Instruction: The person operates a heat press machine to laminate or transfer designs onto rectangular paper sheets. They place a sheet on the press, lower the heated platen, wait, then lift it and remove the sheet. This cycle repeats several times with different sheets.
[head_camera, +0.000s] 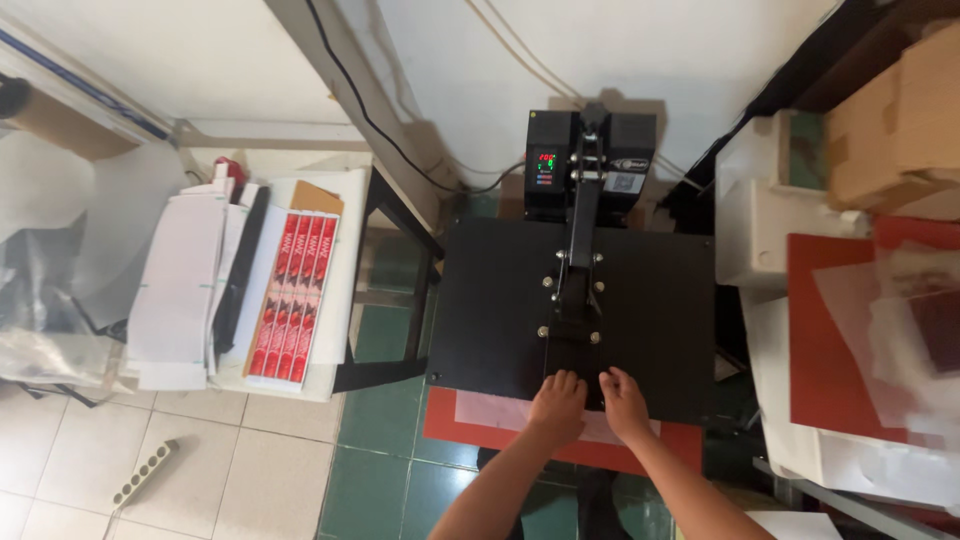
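A black heat press (500, 310) stands in front of me with its flat top plate lowered over a red bottom pad (445, 425). A pale sheet (490, 410) sticks out between plate and pad at the front. My left hand (558, 405) and my right hand (624, 400) rest side by side at the plate's front edge, fingers curled over the near end of the black lever arm (578, 290). Whether they grip the handle itself is hidden by the fingers. The control box (546, 165) at the back shows lit digits.
A small white table (340, 250) at the left carries strips of red printed labels (295, 295) and stacked white sheets (180, 290). At the right lie a red mat (830, 340), translucent sheets and cardboard boxes (890, 130). A power strip (145, 472) lies on the floor tiles.
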